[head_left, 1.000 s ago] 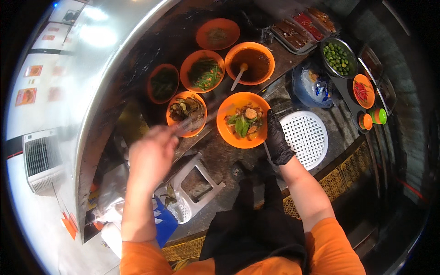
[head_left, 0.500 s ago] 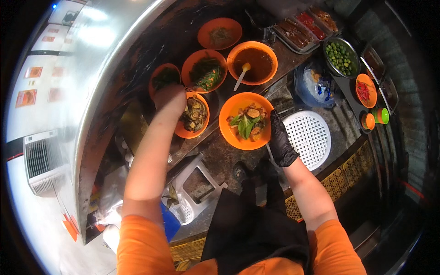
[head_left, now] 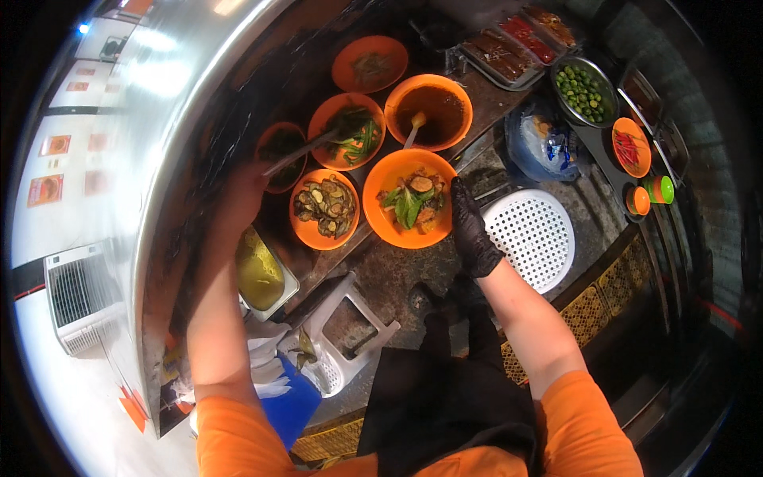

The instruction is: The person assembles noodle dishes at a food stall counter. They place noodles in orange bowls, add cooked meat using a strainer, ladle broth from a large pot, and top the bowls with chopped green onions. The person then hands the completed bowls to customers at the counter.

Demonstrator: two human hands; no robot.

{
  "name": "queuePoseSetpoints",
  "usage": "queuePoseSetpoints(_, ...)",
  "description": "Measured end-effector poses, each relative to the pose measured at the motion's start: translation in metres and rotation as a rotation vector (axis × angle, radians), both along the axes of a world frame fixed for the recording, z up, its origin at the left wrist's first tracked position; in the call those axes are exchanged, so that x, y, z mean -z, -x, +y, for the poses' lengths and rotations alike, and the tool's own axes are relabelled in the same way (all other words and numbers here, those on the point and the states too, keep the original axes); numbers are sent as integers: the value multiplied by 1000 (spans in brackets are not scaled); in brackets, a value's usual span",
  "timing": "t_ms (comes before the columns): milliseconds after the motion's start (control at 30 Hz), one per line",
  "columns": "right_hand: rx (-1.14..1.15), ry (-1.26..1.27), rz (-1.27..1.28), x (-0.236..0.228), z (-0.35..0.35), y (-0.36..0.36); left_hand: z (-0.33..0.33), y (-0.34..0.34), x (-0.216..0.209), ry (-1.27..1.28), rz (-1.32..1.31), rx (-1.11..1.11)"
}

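Note:
My right hand (head_left: 471, 234), in a black glove, grips the right rim of an orange bowl (head_left: 373, 219) of brownish pieces in yellowish liquid, topped with green leaves. My bare left hand (head_left: 245, 191) is shadowed and blurred at the near end of metal tongs (head_left: 298, 151); whether it still grips them is unclear. The tongs reach across a bowl of dark greens (head_left: 280, 143) into a bowl of cut green vegetables (head_left: 350, 135). Just right of my left hand sits a bowl of dark sliced vegetables (head_left: 326, 211).
Behind are a bowl of brown sauce (head_left: 429, 111) with a spoon and another orange bowl (head_left: 369, 63). A white perforated stool (head_left: 531, 238) stands right. Green limes (head_left: 584, 94) and red chillies (head_left: 632, 149) lie far right. A yellow-liquid tray (head_left: 262, 274) is beneath my left arm.
My left hand has moved left and toward me, uncovering the tongs over the greens. My right hand and its bowl have shifted slightly left and away from me.

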State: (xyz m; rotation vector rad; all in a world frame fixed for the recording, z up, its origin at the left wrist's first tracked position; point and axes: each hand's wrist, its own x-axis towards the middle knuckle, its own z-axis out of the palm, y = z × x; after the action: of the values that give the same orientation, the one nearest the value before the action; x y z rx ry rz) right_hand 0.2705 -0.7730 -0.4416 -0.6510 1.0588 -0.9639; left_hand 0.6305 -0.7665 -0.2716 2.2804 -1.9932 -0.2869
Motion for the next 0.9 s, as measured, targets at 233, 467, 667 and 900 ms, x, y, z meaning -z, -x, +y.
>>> queuePoseSetpoints(233,-44,18,-93,7,-28,-31,33,43,-59,-188,361,-208)
queuePoseSetpoints(467,-80,94,-49,-4,-27,-43,56,88,-76,-95,31,85)
queuePoseSetpoints(667,-29,74,-96,21,-19,-23,46,34,-25,-12,361,-299)
queuePoseSetpoints(900,-7,167,2,-3,11,54,-11,-45,153,-2,-155,-452)
